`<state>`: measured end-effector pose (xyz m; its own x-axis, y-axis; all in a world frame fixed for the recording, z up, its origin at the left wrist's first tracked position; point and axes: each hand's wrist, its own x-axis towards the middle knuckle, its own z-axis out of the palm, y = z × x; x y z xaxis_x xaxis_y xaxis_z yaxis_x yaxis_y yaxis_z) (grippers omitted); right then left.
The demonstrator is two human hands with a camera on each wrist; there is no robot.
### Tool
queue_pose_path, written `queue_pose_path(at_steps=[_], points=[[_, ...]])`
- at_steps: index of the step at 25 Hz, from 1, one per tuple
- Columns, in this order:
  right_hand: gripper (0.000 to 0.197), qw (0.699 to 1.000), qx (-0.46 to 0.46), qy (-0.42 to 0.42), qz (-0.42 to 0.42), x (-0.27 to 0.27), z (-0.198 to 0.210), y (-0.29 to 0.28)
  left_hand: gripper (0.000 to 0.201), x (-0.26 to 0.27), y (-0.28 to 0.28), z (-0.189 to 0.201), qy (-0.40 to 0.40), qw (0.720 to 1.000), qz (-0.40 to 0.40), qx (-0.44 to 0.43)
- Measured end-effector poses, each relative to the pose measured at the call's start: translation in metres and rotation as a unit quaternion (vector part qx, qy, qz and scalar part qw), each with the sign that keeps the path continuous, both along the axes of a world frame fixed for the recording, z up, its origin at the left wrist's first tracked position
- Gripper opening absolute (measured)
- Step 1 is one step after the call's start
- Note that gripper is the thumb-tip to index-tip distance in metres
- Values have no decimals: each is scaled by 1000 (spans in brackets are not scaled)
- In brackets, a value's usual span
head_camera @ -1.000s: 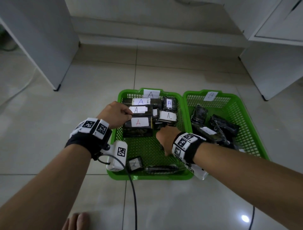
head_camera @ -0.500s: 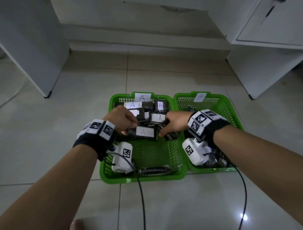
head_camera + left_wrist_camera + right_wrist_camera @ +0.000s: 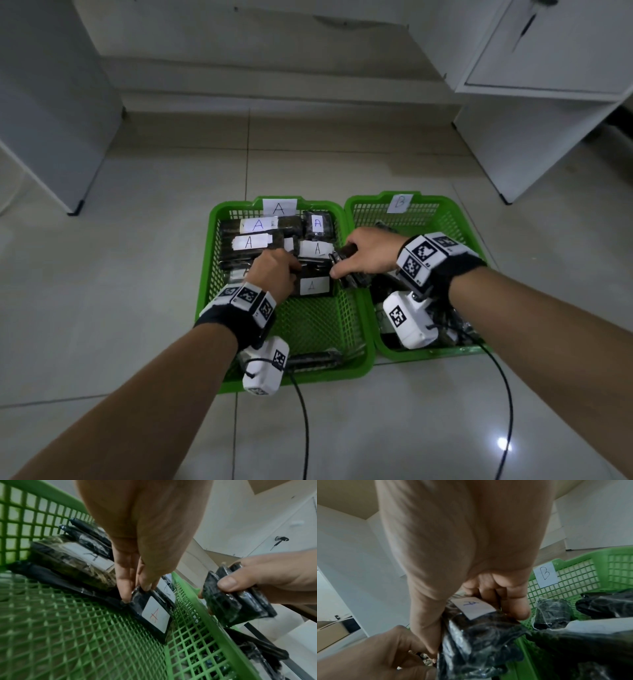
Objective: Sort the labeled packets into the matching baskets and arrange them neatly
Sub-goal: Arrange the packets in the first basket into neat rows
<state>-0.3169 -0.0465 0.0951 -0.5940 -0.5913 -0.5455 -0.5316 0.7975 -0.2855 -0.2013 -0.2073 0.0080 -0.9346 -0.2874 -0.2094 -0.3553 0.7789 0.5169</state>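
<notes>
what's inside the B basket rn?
The green plastic mesh basket labelled B holds several dark plastic-wrapped packets, jumbled. The right hand and white wrist camera cover much of its floor; the packets' labels are unreadable.

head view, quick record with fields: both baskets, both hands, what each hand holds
basket A: A-labelled packets lined up at far end
basket B: loose dark packets
left hand: pinches red-A packet inside basket A
right hand: grips bundle of dark packets above the rim between baskets
</notes>
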Motion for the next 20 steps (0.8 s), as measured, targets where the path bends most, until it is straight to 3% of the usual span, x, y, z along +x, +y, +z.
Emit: queue_pose_path(at_steps=[3, 8, 14, 20], points=[[35, 1000, -30, -4, -4, 3, 1, -6, 30, -5, -2, 3, -27, 996, -47, -67], [44, 999, -45, 11, -8, 5, 0, -13, 27, -10, -3, 19, -48, 985, -90, -138], [48, 999, -46, 13, -13, 3, -2, -14, 25, -6, -2, 23, -124, 983, -94, -96], [49, 998, -56, 30, -14, 4, -1, -12, 30, -4, 1, 22, -195, 963, -155, -100]])
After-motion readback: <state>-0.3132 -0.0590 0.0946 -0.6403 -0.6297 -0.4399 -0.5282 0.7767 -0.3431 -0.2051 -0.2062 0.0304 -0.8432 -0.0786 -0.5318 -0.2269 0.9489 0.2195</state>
